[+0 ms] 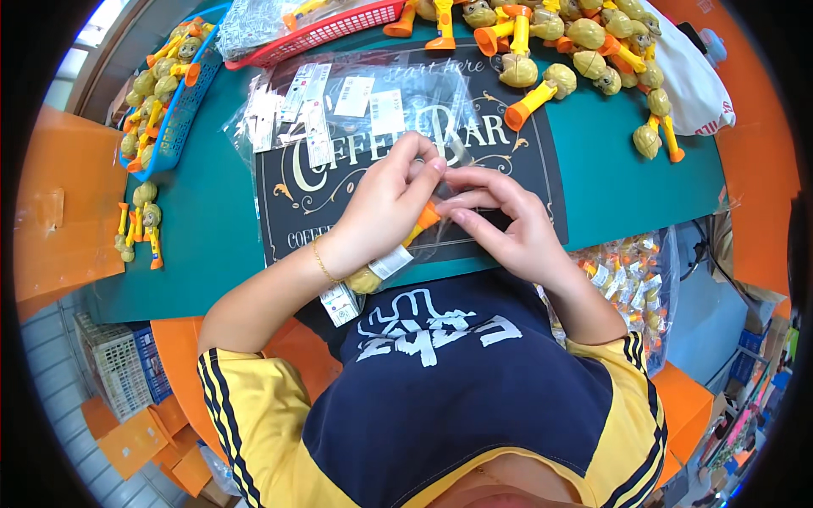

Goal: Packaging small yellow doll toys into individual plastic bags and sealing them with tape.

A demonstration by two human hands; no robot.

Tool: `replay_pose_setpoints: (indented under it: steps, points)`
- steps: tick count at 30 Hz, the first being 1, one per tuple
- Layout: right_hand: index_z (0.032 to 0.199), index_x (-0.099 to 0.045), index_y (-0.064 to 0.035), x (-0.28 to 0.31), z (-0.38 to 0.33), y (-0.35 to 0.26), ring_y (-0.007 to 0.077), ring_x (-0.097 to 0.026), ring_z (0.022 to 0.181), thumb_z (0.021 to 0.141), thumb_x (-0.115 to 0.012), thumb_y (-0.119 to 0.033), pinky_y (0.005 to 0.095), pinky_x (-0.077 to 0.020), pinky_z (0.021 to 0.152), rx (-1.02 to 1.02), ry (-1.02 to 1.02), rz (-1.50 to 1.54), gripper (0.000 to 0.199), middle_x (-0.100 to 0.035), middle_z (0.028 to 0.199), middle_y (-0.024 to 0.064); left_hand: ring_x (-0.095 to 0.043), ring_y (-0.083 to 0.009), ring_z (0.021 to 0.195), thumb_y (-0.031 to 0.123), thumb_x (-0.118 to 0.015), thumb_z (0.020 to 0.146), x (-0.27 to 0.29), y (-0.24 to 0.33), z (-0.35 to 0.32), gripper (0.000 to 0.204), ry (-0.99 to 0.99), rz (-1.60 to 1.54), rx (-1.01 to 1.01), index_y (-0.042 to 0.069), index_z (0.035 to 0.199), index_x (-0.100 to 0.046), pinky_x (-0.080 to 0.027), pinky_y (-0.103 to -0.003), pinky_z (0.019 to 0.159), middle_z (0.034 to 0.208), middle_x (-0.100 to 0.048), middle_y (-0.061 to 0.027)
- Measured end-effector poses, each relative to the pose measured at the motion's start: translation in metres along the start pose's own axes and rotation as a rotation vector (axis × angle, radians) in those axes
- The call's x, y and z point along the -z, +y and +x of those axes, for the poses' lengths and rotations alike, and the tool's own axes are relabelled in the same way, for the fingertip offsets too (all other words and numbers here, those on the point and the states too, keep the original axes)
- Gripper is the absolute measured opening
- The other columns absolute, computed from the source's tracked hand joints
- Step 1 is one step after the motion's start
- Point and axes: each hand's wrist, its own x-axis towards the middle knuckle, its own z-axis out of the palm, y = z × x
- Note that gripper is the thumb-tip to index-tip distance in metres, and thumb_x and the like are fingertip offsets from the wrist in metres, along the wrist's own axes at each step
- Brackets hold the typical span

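1. Nearest you, your left hand point(385, 207) is closing its fingers around a small yellow and orange toy point(398, 250) inside a clear plastic bag point(432, 241). The toy's round head is pointing back toward your body and its orange stem is running up under your palm, just above the near edge of the dark printed mat point(517, 165).

2. Your right hand point(508, 224) is meeting the left from the other side. Its fingers are pinching the bag film narrowly, with fingertips touching those of the left hand.

3. Judging by its look, the toy is light, hard plastic and stiff, while the film is thin, slick and prone to crumple. Grip the toy's body through the bag and take the film only at its edge.

4. Both wrists are bending inward and the forearms are coming in from the lower edge, forming a tent over the toy.

5. Further out, a loose pile of clear labelled bags point(339, 106) is lying on the mat.

6. Beyond that, more toys point(584, 42) are heaped at the far right, a red basket point(339, 25) is sitting at the far edge, and a blue basket point(182, 102) of toys is standing far left.
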Motion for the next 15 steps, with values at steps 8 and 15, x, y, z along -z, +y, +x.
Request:
replay_pose_setpoints:
  steps: [8,15]
  points:
    - [0.125,-0.047,0.0015,0.021,-0.007,0.003,0.0135,-0.062,0.097,0.094,-0.055,-0.003,0.0284,-0.0457,0.088,-0.094,-0.113,-0.003,0.033,-0.068,0.087,0.0062,-0.066,-0.0091,0.077,0.021,-0.047,0.101,0.019,-0.007,0.010,0.016,-0.141,-0.204,0.256,0.005,0.103,-0.048,-0.051,-0.021,0.061,0.097,-0.070,-0.0112]
    - [0.123,-0.050,0.0025,0.019,-0.001,-0.005,0.0115,-0.064,0.087,0.093,-0.059,-0.006,0.0257,-0.0491,0.078,-0.189,-0.065,0.031,0.033,-0.067,0.082,0.0063,-0.067,-0.0117,0.085,0.021,-0.046,0.102,0.012,-0.010,0.002,0.033,-0.188,-0.306,0.234,0.003,0.129,-0.049,-0.053,-0.021,0.072,0.107,-0.067,-0.0142]
